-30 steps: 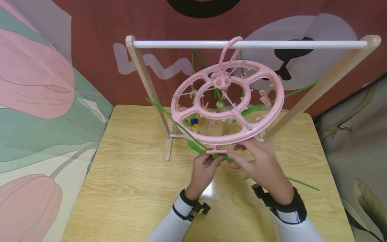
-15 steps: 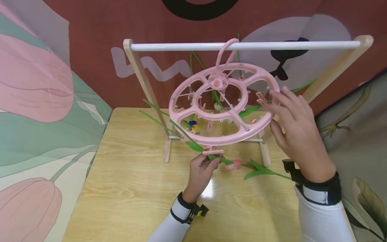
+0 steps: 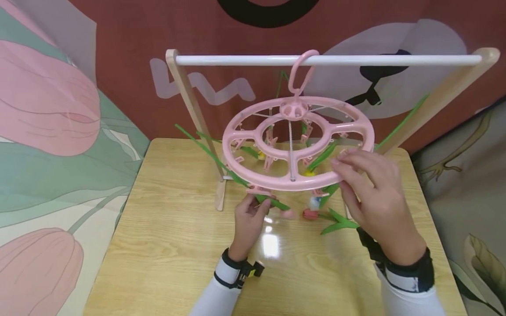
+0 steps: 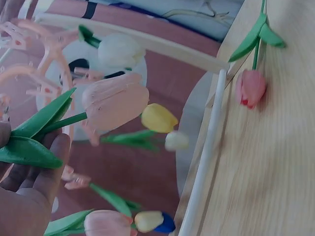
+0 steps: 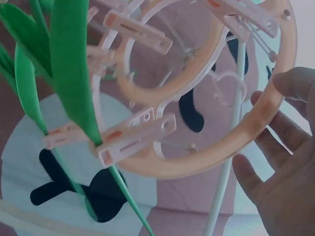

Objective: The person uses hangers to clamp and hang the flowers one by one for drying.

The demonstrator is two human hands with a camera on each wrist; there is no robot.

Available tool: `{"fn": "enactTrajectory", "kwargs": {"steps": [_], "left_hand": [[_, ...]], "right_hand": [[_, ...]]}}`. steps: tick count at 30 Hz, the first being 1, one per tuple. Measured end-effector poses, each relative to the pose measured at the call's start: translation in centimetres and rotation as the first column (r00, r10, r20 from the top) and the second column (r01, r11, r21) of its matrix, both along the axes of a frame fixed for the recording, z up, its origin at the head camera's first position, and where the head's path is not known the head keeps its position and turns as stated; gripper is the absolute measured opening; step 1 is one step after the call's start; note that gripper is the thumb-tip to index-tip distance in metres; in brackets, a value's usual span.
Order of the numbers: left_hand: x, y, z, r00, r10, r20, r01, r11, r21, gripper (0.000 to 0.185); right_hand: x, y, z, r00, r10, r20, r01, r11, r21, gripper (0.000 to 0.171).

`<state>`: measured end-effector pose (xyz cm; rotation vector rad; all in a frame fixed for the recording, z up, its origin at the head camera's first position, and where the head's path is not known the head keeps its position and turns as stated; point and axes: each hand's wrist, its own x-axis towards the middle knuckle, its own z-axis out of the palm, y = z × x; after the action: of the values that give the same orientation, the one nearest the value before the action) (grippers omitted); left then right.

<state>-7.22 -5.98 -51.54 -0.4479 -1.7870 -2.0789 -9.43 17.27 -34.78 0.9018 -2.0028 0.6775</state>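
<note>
A pink round clip hanger point(image 3: 272, 181) hangs by its hook from a white rod, with artificial tulips in its clips. At its front edge my left hand point(image 3: 248, 226) holds a pale pink tulip point(image 4: 118, 101) by its leaves, just below a clip point(image 3: 258, 191). In the left wrist view the leaves lie across the fingers and the thumb is mostly cut off. My right hand point(image 3: 379, 197) grips the hanger's outer ring at the right; the right wrist view shows fingers on both sides of the ring. Another clip point(image 5: 138, 137) there bears a green stem.
The wooden stand's white rod point(image 3: 237, 60) crosses above. A pink-red tulip point(image 4: 251, 88) lies on the wooden table point(image 3: 158, 245) right of centre. Yellow point(image 4: 159, 118) and white tulips point(image 4: 120, 50) hang among the clips. A patterned cloth stands behind.
My right hand left the front tulip, reached the ring's right side, then came forward and left. The hanger has turned, its front moving left, and my left hand has shifted left with the tulip.
</note>
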Motion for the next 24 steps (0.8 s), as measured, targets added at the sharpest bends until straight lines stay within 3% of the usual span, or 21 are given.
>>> {"fn": "enactTrajectory", "kwargs": {"steps": [9,24], "left_hand": [[-0.3,-1.8,0.4,0.993,0.064,0.094,-0.065,0.998,0.004,0.023],[-1.7,-2.9,1.0,0.984,0.167,0.056,-0.161,0.982,-0.098,0.02]], "right_hand": [[1.8,-1.9,-0.7,0.999,-0.005,-0.048,0.007,1.0,0.027,0.029],[1.7,-1.9,-1.3,1.0,-0.005,-0.001,0.005,1.0,0.03,0.033]]}}
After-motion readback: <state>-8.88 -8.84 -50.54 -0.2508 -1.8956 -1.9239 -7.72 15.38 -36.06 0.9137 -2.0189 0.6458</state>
